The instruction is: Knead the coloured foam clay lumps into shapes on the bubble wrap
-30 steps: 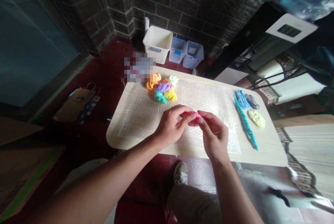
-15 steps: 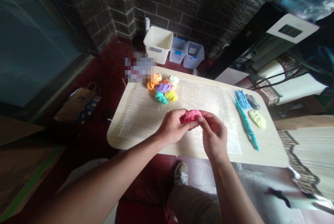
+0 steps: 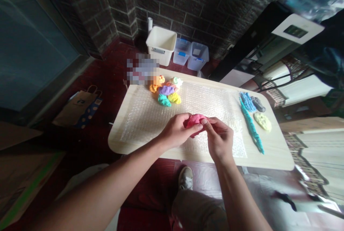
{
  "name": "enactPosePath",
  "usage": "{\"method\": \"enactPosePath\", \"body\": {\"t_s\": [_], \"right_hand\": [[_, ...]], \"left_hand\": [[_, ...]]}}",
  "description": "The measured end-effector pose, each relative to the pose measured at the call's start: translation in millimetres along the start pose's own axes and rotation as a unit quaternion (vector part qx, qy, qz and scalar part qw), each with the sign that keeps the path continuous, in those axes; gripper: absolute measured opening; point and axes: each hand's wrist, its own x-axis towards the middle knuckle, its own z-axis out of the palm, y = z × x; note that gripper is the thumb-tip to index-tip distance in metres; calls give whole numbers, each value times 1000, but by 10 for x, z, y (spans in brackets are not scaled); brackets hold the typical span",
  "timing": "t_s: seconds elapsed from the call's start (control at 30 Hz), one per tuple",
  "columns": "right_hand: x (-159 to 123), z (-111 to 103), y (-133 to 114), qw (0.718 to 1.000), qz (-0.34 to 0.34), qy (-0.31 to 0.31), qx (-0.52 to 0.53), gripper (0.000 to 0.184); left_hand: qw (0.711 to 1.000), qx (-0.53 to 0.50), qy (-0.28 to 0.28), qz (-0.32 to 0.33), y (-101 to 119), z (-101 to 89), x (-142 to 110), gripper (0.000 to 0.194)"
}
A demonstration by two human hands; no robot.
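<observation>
A lump of pink modelling clay (image 3: 196, 119) is pinched between my two hands above the table. My left hand (image 3: 178, 130) grips its left side, thumb across the front. From the right, my right hand (image 3: 220, 136) presses thumb and fingers into it. Beneath lies a sheet of bubble wrap (image 3: 150, 119). Beyond my hands sits a cluster of soft clay lumps: orange (image 3: 154, 87), purple (image 3: 167, 90), teal (image 3: 164, 100), yellow (image 3: 175, 98) and pale green (image 3: 176, 81). On the right lie a long turquoise roll (image 3: 252, 127), a blue lump (image 3: 247, 102), a grey lump (image 3: 258, 104) and a pale yellow lump (image 3: 262, 121).
The pale wooden table (image 3: 279, 148) has rounded corners. Behind it stand a white bin (image 3: 162, 41) and two clear plastic boxes (image 3: 198, 57) by a dark brick wall. A paper bag (image 3: 73, 109) lies on the floor at left. A black-and-white machine (image 3: 298, 28) rises at right.
The pink clay looks wider and hangs a little lower between my hands, its shape altered by my fingers. The whole view has shifted slightly; both hands keep their hold.
</observation>
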Motion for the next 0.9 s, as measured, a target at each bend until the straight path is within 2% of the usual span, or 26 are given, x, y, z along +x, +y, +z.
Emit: {"method": "enactPosePath", "body": {"t_s": [0.07, 0.13, 0.23, 0.33, 0.43, 0.53, 0.67, 0.8, 0.9], "right_hand": [[8, 12, -5, 1000, 7, 4, -20, 20], [20, 9, 0, 999, 26, -16, -30, 28], [27, -22, 29, 994, 65, -82, -40, 37], [1, -32, 56, 980, 103, -157, -68, 50], [-46, 33, 40, 977, 109, -172, -64, 53], [-93, 137, -5, 983, 93, -152, -45, 51], [-134, 224, -22, 987, 76, -134, -46, 51], [-150, 221, 41, 983, 116, -130, 62, 58], [-153, 187, 89, 968, 151, -165, 117, 64]], "left_hand": [[999, -47, -16, -11, -25, 9, 15, 44], [999, -50, -7, -1, -37, 5, 32, 43], [999, -43, 6, 15, -26, -10, 45, 35], [995, -91, -34, -7, 14, -4, 15, 24], [993, -108, -34, -16, 62, 11, -49, 20], [999, -46, -3, -1, 94, 2, -96, 21], [995, 68, 56, 38, 119, -11, -101, 39], [982, 141, 108, 70, 155, 14, -90, 44], [972, 179, 125, 83, 168, 19, -90, 43]]}}
